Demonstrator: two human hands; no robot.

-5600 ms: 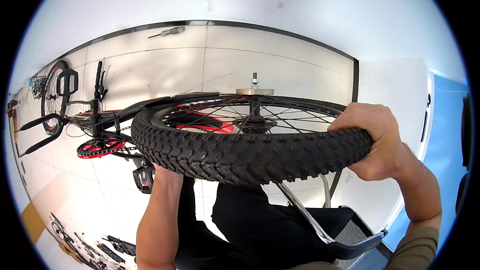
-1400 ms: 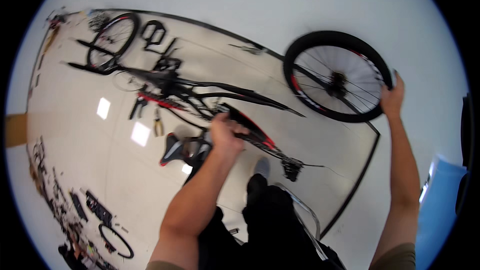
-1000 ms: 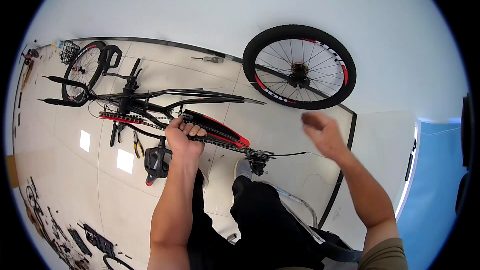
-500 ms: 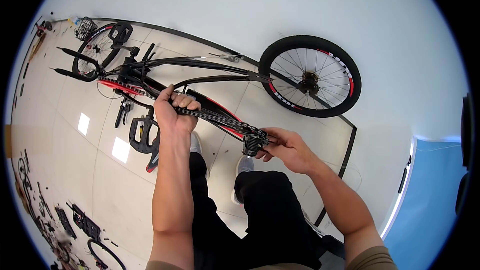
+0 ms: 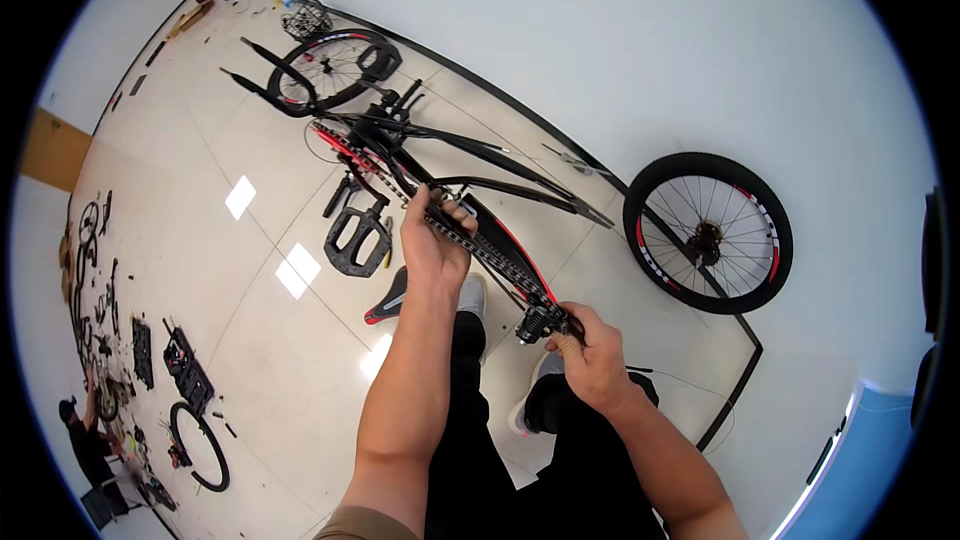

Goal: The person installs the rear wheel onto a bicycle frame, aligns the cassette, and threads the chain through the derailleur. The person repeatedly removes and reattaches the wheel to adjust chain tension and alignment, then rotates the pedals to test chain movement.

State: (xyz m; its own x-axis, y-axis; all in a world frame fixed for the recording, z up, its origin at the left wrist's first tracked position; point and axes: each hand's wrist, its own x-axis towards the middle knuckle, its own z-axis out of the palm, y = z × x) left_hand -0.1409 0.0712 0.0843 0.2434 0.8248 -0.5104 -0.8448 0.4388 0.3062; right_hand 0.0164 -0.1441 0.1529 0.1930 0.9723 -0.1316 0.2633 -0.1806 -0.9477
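A black and red bicycle frame [image 5: 500,175] lies upside down on the pale tiled floor, its front wheel [image 5: 325,65] still on. My left hand [image 5: 435,240] grips the chain [image 5: 490,260] along the chainstay. My right hand [image 5: 590,355] is closed on the rear derailleur [image 5: 540,322] at the frame's rear end. The detached rear wheel [image 5: 708,232], black tyre with red rim marks, leans against the white wall to the right, apart from both hands.
A black pedal [image 5: 358,238] and the saddle [image 5: 388,298] sit by my feet. Tools and bike parts, with a loose tyre [image 5: 198,445], are spread at the lower left, where another person [image 5: 85,440] crouches. A wire basket [image 5: 308,18] stands at the far wall.
My right hand let go of the rear wheel, left it leaning on the wall, and came down onto the derailleur. My left hand stayed on the chain.
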